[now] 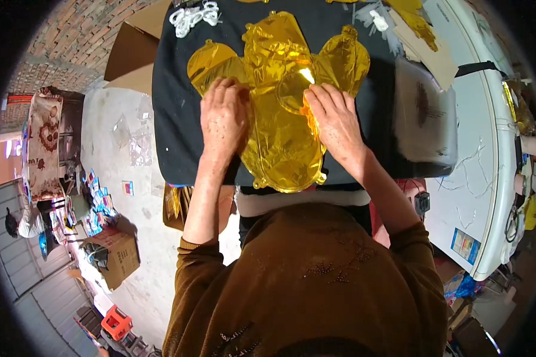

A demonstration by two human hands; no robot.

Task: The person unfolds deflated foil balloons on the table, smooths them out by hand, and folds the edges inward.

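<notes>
A flat gold foil balloon (pixel 280 140) with rounded lobes lies on a black-covered table (pixel 175 128). My left hand (pixel 223 116) grips its left side just below the left lobe, fingers curled down and thumb hidden. On the opposite edge, my right hand (pixel 337 122) has its fingers bent over the foil, and a crumpled orange-gold fold shows beside the fingertips. A smaller round foil piece or flap (pixel 292 93) rests between the hands; I cannot tell if it is joined to the balloon.
A white cord bundle (pixel 195 19) sits at the far left of the table. Clear plastic bags (pixel 426 113) are stacked at its right, near brown cardboard (pixel 426 50). A white appliance (pixel 470 172) stands alongside on the right. Cardboard boxes (pixel 110 256) are on the floor at left.
</notes>
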